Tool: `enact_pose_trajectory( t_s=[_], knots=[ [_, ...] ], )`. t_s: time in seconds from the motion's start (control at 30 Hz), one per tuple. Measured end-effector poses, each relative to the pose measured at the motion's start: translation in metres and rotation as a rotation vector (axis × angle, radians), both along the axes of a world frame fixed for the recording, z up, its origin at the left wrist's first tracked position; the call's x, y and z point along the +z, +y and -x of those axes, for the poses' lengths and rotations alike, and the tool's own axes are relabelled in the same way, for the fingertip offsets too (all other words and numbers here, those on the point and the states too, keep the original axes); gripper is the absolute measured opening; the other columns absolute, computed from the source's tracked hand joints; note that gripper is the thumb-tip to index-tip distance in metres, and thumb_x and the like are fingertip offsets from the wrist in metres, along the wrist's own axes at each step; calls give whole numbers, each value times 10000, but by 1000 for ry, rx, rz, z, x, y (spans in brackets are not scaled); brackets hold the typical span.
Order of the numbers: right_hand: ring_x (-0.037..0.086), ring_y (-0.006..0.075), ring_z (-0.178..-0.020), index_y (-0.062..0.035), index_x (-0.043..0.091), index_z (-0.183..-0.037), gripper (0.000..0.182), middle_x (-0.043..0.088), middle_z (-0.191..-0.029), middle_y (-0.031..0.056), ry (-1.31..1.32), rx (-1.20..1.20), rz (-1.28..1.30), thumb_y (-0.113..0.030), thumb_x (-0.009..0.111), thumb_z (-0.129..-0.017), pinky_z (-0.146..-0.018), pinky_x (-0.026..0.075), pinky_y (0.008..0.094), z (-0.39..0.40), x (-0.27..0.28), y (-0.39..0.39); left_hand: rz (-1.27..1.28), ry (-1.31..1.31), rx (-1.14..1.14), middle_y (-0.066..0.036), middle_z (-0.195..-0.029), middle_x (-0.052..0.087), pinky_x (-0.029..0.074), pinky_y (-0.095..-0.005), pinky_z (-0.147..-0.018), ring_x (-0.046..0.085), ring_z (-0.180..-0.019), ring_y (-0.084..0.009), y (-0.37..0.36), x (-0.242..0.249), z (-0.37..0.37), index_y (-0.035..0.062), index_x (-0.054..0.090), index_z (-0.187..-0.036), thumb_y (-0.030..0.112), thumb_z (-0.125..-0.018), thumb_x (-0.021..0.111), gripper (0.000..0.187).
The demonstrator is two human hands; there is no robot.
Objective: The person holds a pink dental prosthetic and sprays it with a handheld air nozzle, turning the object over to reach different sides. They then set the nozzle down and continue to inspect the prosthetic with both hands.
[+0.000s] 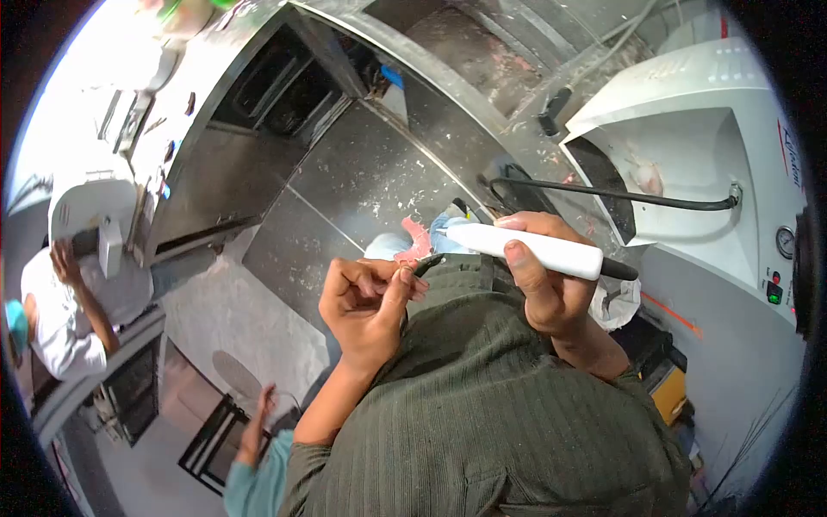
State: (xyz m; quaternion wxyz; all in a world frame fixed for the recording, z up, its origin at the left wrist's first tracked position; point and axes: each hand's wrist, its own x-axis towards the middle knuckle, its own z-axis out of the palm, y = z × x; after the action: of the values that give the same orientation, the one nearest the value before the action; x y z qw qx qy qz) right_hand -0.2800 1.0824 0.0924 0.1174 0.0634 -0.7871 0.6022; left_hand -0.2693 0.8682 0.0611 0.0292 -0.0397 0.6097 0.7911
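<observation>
White handpiece (pixel 525 248): pen-shaped tool with a dark tip at one end and a black cord end at the other, lying level in front of the person's green ribbed shirt (pixel 482 405). Right hand (pixel 547 284): fingers wrapped around the handpiece, thumb laid along its top. Left hand (pixel 366 306): fingertips pinched together on a small dark piece (pixel 428 264), too small to identify, held just beside the tool's tip. White machine (pixel 706 164): stands to the right, with a gauge, lamps and a black hose (pixel 620 195). Two co-workers: one in a white shirt (pixel 60 319) at the left counter (pixel 103 362), another's raised hand (pixel 263 409) below. Step judged: working on, or fitting, the small piece at the tip. Next move calls for a steady pinch and fine alignment of tip to piece
</observation>
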Motion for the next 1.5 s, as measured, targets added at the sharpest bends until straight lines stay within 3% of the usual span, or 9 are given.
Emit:
enact_pose_trajectory(
  t_s=[0.17, 0.23, 0.3, 0.63, 0.77, 0.87, 1.27, 1.33, 1.5],
  knots=[
    [671, 277, -819, 68, 546, -1121, 268, 642, -972, 229, -13, -89, -354, -22, 634, -884, -734, 570, 373, -4, 8, 8, -168, -161, -128, -198, -876, 671, 610, -340, -609, 701, -715, -231, -1, 4, 48, 26, 402, -885, -106, -891, 606, 243],
    [659, 305, -831, 41, 474, -1147, 293, 615, -1001, 251, -40, -274, 71, 1, 607, -889, -743, 579, 417, -2, 5, 1, -154, -167, -170, -198, -881, 671, 611, -338, -610, 701, -714, -235, -2, 6, 66, 20, 412, -905, -107, -892, 606, 232],
    [658, 303, -838, 25, 468, -1094, 235, 621, -996, 249, -19, -333, -11, 5, 595, -897, -738, 577, 415, 0, 9, -4, -142, -147, -228, -190, -866, 663, 611, -334, -616, 699, -719, -224, -5, 6, 83, 14, 413, -913, -118, -889, 601, 232],
    [659, 286, -833, -146, 578, -1195, 282, 592, -1047, 261, 225, -476, -353, -16, 533, -948, -634, 596, 353, 29, 38, -69, 144, 517, -337, -202, -826, 648, 593, -285, -639, 699, -698, -197, -26, 12, 157, 31, 345, -845, -167, -818, 645, 361],
    [565, 205, -668, -37, 580, -1128, 235, 561, -873, 175, 167, -653, -266, -171, 546, -938, -558, 508, 309, 43, 38, -96, 256, 705, -370, -197, -806, 662, 567, -267, -609, 688, -661, -181, -37, 13, 179, 37, 361, -833, -143, -793, 687, 375],
    [472, 125, -503, 72, 582, -1061, 420, 530, -698, 90, 114, -823, -177, -325, 559, -927, -483, 420, 264, 52, 38, -111, 315, 836, -389, -190, -786, 671, 541, -259, -574, 672, -633, -185, -42, 13, 193, 43, 381, -815, -127, -771, 715, 378],
    [526, 166, -593, 37, 567, -1109, 320, 553, -785, 132, 93, -874, -243, -232, 553, -934, -520, 472, 287, 70, 33, -135, 372, 983, -425, -194, -812, 693, 479, -237, -506, 653, -578, -193, -50, 13, 228, 61, 396, -773, -100, -758, 736, 376],
    [539, 176, -615, 25, 566, -1119, 298, 558, -808, 142, 96, -867, -250, -210, 554, -935, -531, 485, 293, 73, 31, -137, 502, 1030, -548, -235, -807, 676, 576, -277, -571, 726, -685, -224, -55, 20, 232, 25, 368, -826, -104, -816, 700, 356],
    [572, 201, -672, -4, 562, -1144, 256, 571, -863, 166, 93, -848, -276, -155, 555, -937, -556, 516, 306, 76, 30, -144, 493, 1050, -565, -235, -803, 679, 562, -267, -542, 717, -655, -214, -58, 16, 238, 22, 375, -812, -104, -809, 709, 357]
  ],
)
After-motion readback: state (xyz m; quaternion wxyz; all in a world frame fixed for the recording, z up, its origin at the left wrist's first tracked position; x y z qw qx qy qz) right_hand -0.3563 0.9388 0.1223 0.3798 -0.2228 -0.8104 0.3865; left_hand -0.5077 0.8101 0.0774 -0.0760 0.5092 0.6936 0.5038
